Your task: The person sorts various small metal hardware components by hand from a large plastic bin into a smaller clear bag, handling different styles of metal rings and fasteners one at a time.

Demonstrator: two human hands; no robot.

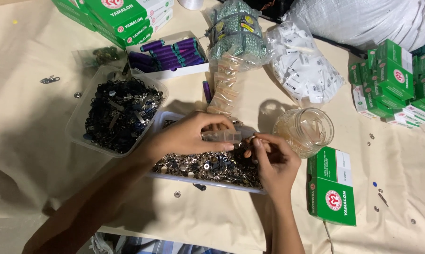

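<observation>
- Head view: your left hand (184,136) is closed around a small clear plastic piece (224,137), fingers curled over its top. The piece's long axis runs left-right, pointing at your right hand (271,157).
- Your right hand's fingertips (255,139) are pinched together at the piece's right end; something tiny may be in the pinch, too small to tell.
- Both hands hover over one shallow clear tray (167,117) full of small silvery metal bits, near the tabletop's (29,61) front edge. The piece sits between the hands, touching both; the left hand carries it.
- Left of that tray: one clear tub (80,110) of dark metal pieces, just beside it.
- Right of your right hand: one glass jar (304,131), near.
- One green box (331,186) lies toward the front right edge. Green box stacks sit at the back left corner and the right edge, count unclear.
- One open box of purple spools (167,54) toward the back edge.
- Loose fasteners scattered on the cloth, several.
</observation>
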